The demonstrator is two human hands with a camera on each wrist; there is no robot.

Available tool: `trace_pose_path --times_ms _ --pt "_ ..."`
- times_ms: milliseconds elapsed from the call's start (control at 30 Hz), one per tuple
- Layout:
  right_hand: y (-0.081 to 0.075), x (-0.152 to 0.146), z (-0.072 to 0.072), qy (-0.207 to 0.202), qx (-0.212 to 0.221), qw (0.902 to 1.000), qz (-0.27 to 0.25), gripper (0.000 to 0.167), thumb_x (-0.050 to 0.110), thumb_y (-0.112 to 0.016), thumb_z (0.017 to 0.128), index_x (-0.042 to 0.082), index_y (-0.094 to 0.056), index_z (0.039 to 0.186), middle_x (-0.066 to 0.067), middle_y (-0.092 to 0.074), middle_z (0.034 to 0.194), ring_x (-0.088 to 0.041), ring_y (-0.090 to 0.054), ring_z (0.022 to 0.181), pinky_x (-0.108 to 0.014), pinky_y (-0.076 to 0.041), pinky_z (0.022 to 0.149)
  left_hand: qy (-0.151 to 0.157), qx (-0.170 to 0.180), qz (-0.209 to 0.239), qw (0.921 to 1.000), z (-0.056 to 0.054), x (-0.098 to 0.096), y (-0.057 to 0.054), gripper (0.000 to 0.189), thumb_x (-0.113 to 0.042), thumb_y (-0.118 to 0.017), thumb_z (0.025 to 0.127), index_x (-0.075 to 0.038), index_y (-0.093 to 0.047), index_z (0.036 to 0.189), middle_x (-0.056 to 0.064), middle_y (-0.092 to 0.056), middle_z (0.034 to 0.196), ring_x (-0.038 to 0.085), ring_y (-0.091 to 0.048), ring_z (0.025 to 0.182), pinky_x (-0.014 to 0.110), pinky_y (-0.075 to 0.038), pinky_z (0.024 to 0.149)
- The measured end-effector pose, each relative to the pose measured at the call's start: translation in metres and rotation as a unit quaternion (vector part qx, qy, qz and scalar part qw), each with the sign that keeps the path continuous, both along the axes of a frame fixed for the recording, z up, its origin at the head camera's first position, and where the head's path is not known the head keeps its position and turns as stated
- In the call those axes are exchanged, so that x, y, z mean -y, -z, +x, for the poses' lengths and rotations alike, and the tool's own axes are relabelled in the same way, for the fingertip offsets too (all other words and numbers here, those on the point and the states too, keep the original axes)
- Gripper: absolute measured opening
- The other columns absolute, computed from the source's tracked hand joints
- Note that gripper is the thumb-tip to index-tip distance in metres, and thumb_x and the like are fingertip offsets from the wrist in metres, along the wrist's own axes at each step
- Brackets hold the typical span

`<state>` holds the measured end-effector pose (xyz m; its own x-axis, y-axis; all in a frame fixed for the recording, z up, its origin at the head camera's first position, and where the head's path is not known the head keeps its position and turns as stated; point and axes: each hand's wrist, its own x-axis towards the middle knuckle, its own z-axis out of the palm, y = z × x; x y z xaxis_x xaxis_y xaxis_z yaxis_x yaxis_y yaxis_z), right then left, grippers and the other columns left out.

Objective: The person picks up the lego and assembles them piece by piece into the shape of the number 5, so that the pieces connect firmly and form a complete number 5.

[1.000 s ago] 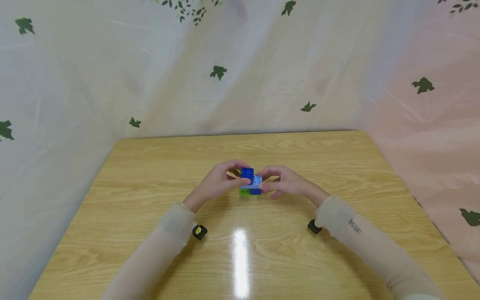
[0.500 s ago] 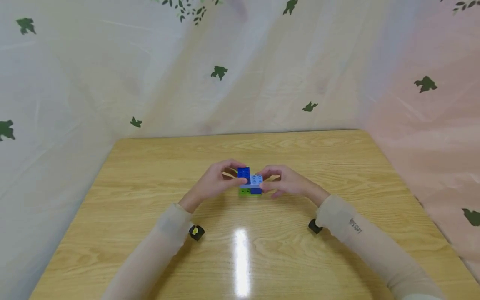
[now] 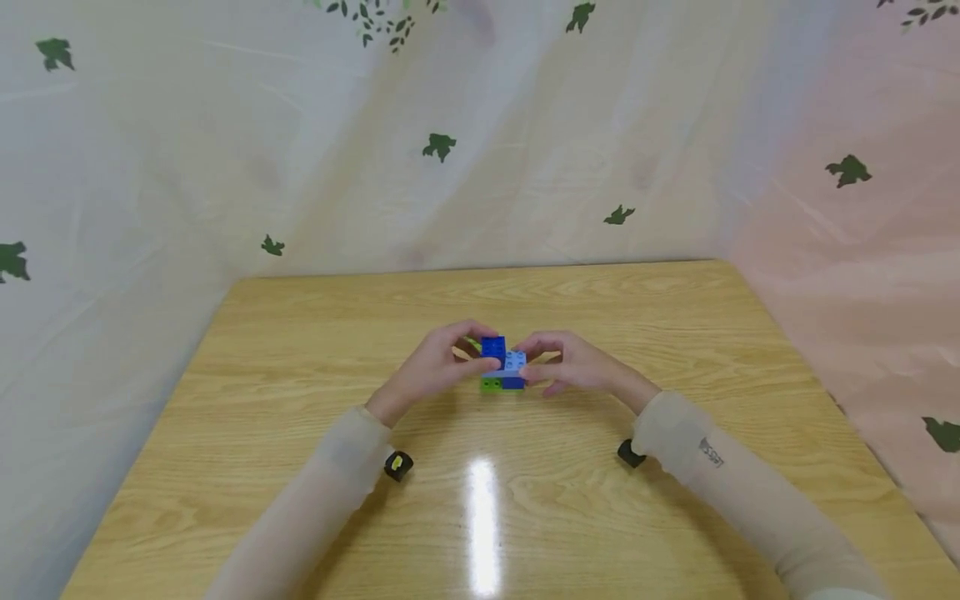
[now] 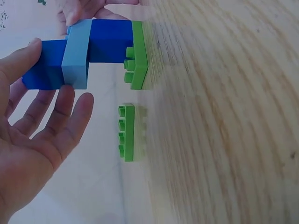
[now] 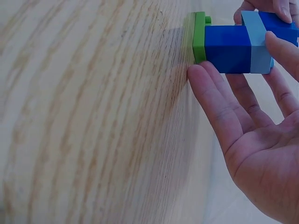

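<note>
A small stack of toy building bricks stands mid-table. At its bottom is a thin green plate, with a lower dark blue brick on its right part. Across that lies a light blue brick, overhanging leftward. On the overhang sits an upper dark blue brick. My left hand pinches this upper brick between thumb and fingers, some fingertips close to the light blue brick. From the right, my right hand pinches the light blue brick's end, its lower fingers beside the lower brick and green plate.
A separate green studded piece lies on the table by my left hand, mostly hidden behind its fingers in the head view. The wooden table ends at a patterned cloth backdrop. Black wrist cameras hang under both sleeves.
The left hand and the upper dark blue brick shifted slightly left half a second ago, then back right. The right hand and the lower bricks stay almost in place.
</note>
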<state>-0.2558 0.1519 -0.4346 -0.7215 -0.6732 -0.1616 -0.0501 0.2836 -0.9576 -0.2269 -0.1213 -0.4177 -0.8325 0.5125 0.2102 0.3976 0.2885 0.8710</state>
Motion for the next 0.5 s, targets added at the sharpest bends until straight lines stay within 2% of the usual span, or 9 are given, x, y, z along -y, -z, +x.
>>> trace_pose_path --times_ms 167,367,500 --pt "0.001 -0.0022 -0.0002 -0.001 0.002 1.0 -0.001 0.036 0.023 -0.071 0.098 0.01 -0.062 0.13 -0.019 -0.057 0.124 -0.039 -0.067 0.107 -0.053 -0.06 0.077 -0.004 0.016 0.01 0.9998 0.0005 -0.0014 0.0024 0.033 -0.018 -0.076 0.094 -0.008 -0.065 0.123 0.004 -0.069 0.115 0.024 -0.066 0.098 0.035 -0.06 0.08" --pt "-0.0004 -0.0036 0.0016 0.003 0.002 1.0 0.002 0.037 0.024 -0.071 0.098 0.011 -0.062 0.131 -0.019 -0.057 0.125 -0.038 -0.068 0.107 -0.052 -0.06 0.076 0.012 0.01 0.02 0.9997 0.0005 -0.0029 0.0069 0.032 -0.017 -0.074 0.095 -0.01 -0.062 0.124 0.002 -0.067 0.116 0.022 -0.061 0.107 0.035 -0.059 0.085" --pt "-0.0009 -0.0046 0.0027 0.0 -0.001 1.0 0.0 0.037 0.023 -0.071 0.098 0.011 -0.062 0.131 -0.018 -0.056 0.126 -0.038 -0.068 0.106 -0.052 -0.061 0.077 0.024 0.033 0.04 0.9984 0.0022 -0.0031 0.0103 0.032 -0.016 -0.071 0.097 -0.011 -0.06 0.126 0.006 -0.063 0.117 0.028 -0.062 0.105 0.041 -0.06 0.081"
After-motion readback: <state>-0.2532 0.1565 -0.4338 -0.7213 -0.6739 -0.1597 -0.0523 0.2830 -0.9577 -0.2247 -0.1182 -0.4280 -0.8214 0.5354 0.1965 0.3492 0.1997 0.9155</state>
